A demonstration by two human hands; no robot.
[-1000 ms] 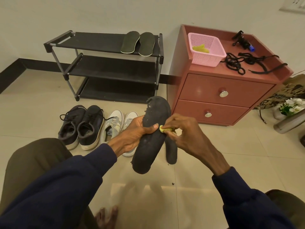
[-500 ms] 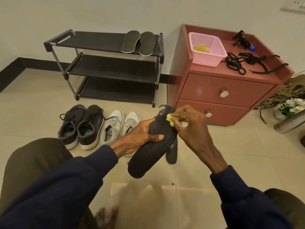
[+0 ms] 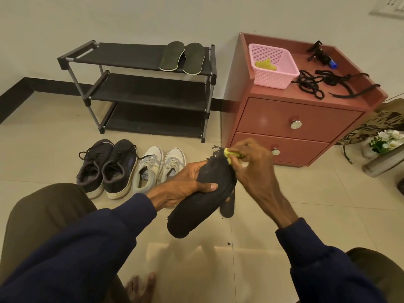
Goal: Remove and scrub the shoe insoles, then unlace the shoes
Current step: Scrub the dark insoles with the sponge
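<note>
Your left hand [image 3: 185, 184] grips the black insole [image 3: 196, 213], right hand [image 3: 255, 169] pinching a yellow sponge [image 3: 227, 152] at its 1 o'clock end.

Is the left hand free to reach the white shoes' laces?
Probably not yet: the left hand grips the black insole. The white shoes lie close by with nothing between, so freeing it should suffice.

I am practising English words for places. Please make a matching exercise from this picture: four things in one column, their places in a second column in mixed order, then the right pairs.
Things
1. black insole
2. yellow pad
3. green insoles
4. black laces

Places
A. on the red cabinet, beside the pink basket
B. gripped in the left hand
C. on the top shelf of the rack
D. pinched in the right hand

Pairs: 1-B, 2-D, 3-C, 4-A
</note>
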